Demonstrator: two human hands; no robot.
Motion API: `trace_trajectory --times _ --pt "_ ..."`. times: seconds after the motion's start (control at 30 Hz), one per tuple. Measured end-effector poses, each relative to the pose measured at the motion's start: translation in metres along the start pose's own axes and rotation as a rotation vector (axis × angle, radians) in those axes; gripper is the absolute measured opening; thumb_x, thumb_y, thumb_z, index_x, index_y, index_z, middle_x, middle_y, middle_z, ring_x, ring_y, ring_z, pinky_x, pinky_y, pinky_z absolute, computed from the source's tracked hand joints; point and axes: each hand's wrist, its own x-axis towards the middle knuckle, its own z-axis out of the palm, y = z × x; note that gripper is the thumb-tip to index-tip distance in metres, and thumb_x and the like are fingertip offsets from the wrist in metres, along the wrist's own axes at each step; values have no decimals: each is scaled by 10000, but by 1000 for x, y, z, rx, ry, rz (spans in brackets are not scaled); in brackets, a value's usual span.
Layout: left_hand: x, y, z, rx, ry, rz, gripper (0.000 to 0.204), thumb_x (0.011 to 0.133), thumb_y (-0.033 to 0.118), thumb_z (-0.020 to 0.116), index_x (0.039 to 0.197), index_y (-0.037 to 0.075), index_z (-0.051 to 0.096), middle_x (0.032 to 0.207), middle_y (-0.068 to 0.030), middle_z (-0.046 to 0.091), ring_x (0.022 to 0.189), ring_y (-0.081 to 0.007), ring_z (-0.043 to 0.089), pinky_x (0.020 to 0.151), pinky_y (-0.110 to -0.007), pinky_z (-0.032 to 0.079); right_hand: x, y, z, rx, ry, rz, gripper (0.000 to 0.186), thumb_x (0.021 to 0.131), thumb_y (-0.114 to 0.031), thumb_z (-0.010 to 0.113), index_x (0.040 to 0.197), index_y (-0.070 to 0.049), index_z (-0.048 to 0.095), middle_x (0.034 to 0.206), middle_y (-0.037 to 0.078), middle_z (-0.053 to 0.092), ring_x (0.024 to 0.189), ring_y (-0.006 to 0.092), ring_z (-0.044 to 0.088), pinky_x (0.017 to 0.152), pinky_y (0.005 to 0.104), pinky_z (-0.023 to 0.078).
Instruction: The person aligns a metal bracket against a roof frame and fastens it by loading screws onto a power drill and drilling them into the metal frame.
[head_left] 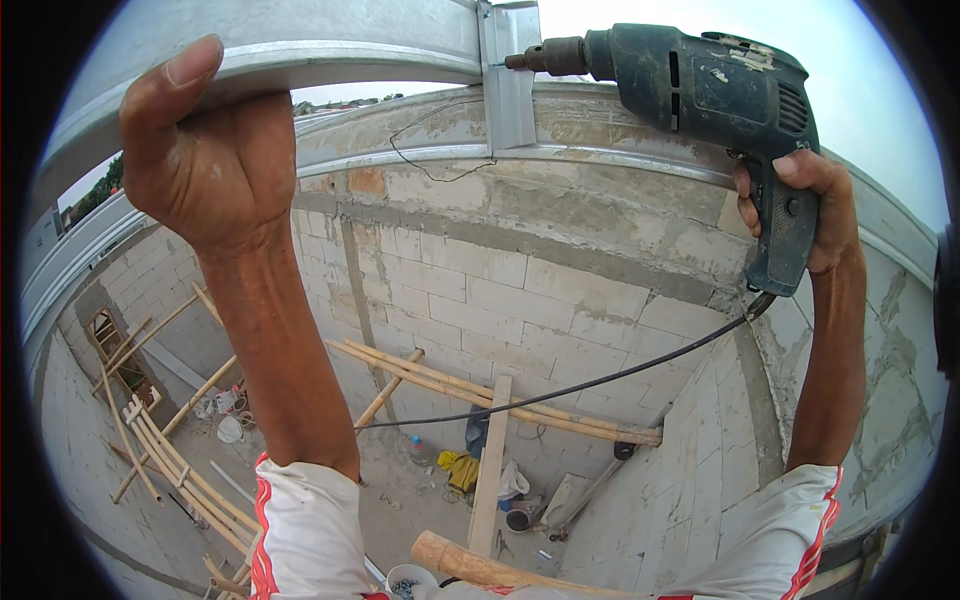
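Note:
My left hand grips the underside of a long galvanised steel beam at the upper left, with the thumb up on its face and the other fingers curled out of sight. My right hand holds a dark green-black power drill by its handle. The drill lies level, pointing left, and its tip meets an upright steel bracket at the beam's end; whether it bites into it I cannot tell. A black cord droops from the handle. A thin wire dangles beside the bracket.
Below are block walls, bamboo scaffold poles and a narrow plank. A bucket stands at the bottom edge. Far down on the floor lie a yellow cloth and assorted gear. A steel rail runs along the wall top.

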Motion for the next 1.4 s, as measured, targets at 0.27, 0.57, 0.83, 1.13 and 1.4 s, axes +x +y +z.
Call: trace_trajectory --times 0.27,0.57,0.83,1.13,1.4 --pt "2 -1 -13 60 85 67 467 720 247 680 1060 -61 592 1105 -222 492 1179 -317 444 1063 -509 296 1 -2 -4 -17 -7 14 531 761 -250 643 1097 144 524 758 171 641 518 201 653 445 289 571" --pt "2 2 -9 71 93 24 532 712 249 687 1116 -71 553 1102 -204 481 1172 -309 441 1061 -496 300 0 -3 -3 -49 5 14 553 767 -273 648 1114 138 521 777 163 644 519 188 647 449 284 566" --pt "1 1 -11 23 129 17 426 708 231 693 1017 -46 597 1073 -186 487 1150 -296 446 1069 -493 279 2 0 -2 -29 -3 10 538 762 -281 650 1094 127 537 770 155 648 518 188 643 446 289 559" --pt "0 1 -13 47 127 17 386 702 244 698 957 -37 625 1036 -192 491 1148 -304 446 1068 -489 267 2 -3 -4 -41 -11 18 513 763 -277 647 1073 121 557 760 159 652 517 196 647 442 287 556" --pt "0 1 -14 29 141 1 364 701 236 698 944 -26 632 1030 -183 506 1141 -292 451 1070 -488 266 5 -5 -7 -69 -28 -3 514 755 -263 645 1073 131 558 754 165 655 508 198 647 436 290 554"
